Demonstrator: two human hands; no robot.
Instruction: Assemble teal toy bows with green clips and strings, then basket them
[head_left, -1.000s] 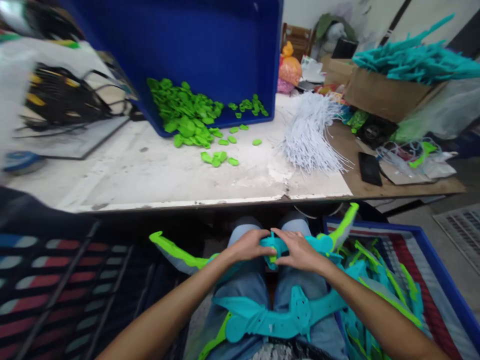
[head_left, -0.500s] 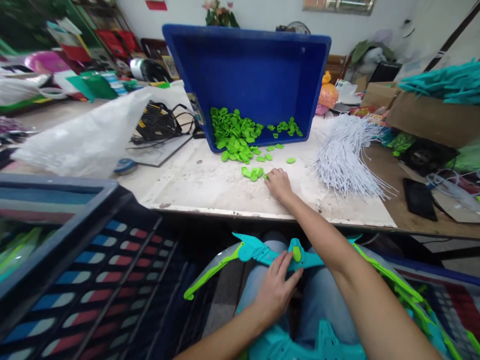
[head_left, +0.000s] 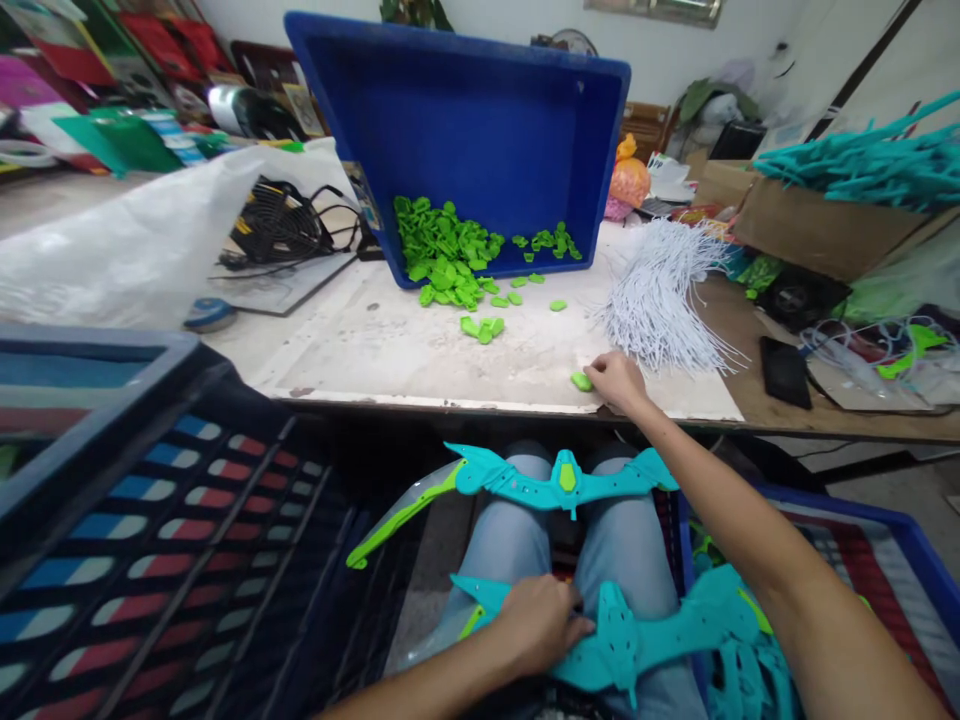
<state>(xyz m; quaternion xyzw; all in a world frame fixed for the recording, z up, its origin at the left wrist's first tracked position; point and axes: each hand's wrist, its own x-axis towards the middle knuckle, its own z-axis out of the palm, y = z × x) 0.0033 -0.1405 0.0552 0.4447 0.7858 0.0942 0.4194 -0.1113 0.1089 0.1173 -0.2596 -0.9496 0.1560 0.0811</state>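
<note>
A big blue bin (head_left: 480, 120) stands on its side on the white-topped table (head_left: 337, 360), with its open mouth toward the person. Many green plastic pieces (head_left: 442, 240) lie in a heap in the lower left part of the bin, and some are spilled just in front of it. Further in front of the bin, toward its right side, one green oval piece (head_left: 581, 381) lies near the table edge. The right hand (head_left: 619, 380) is there, and its fingertips touch this piece; I cannot tell if they pinch it or only press it.

Below the bin, across the person's knees, lies the farther toy bow (head_left: 525, 482), turquoise, with a green insert (head_left: 568, 477) in its middle. Still lower from the bin, the left hand (head_left: 544, 620) is closed around the nearer toy bow (head_left: 619, 635), left of its all-turquoise middle. To the right of the bin lies a bundle of white strings (head_left: 667, 295).
</note>
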